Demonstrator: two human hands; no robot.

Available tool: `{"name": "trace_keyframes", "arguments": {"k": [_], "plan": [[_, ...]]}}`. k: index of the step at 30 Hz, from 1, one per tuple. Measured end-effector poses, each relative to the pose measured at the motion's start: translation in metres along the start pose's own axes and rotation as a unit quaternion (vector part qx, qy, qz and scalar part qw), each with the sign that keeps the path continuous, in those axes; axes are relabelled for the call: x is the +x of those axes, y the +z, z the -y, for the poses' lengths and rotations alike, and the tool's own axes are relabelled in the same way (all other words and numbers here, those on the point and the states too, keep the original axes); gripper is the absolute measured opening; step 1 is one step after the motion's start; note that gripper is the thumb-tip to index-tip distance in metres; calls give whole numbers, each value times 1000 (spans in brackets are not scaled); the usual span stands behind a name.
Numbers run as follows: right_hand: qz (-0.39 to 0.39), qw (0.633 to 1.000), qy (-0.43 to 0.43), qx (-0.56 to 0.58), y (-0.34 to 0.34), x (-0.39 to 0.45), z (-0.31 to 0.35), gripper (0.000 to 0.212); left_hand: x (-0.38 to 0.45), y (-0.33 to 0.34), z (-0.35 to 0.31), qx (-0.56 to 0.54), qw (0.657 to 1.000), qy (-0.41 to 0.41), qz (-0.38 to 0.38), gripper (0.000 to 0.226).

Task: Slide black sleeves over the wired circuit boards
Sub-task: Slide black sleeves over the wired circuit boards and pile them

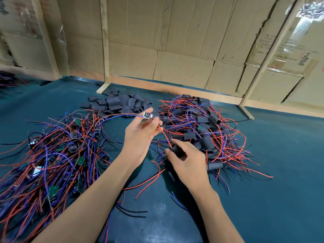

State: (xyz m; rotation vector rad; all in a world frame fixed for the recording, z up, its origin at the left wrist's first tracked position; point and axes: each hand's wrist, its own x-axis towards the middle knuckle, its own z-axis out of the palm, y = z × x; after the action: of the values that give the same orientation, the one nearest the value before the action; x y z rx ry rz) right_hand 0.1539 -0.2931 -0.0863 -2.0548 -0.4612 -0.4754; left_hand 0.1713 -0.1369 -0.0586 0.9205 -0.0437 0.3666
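Loose sleeve pile (121, 103) behind, bare boards (52, 155) left, sleeved units (201, 134) right. Left hand (140, 137) fingers pinch wired board (148, 115); right hand (187, 160) fingers grasp black sleeve (177, 150).

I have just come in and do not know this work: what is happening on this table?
A person is fitting sleeves onto boards. The left hand holds up a wired circuit board; the right hand grips a black sleeve with the board's red wire entering it. Bare boards lie left, spare sleeves behind, sleeved ones right.
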Motion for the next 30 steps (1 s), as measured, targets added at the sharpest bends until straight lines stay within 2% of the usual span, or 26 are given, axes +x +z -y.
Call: {"name": "trace_keyframes", "arguments": {"k": [6,9,12,15,21,23,25,28,30], "plan": [[30,999,38,0,-1,-2,-1,23,-2,-3,3,110,993,46,-20,36],[42,998,38,-20,0,-3,0,34,-4,-1,3,163,984,76,-6,33],[21,998,9,-61,-2,-2,0,46,-7,2,3,175,981,79,20,30],[11,993,-23,-116,-3,-1,0,49,-10,5,2,194,977,85,33,33],[10,994,-9,-110,-3,-1,-1,53,-9,3,-1,207,972,111,22,23],[15,995,-23,-98,-2,-2,1,54,-10,3,-4,186,977,89,47,23],[16,996,-34,-77,1,-4,3,44,-12,4,-5,190,975,55,102,19],[11,997,-51,-62,2,-3,2,18,-15,2,-4,258,947,36,187,20],[21,998,-42,-35,2,-2,3,18,-15,2,-4,284,935,39,210,23]]}}
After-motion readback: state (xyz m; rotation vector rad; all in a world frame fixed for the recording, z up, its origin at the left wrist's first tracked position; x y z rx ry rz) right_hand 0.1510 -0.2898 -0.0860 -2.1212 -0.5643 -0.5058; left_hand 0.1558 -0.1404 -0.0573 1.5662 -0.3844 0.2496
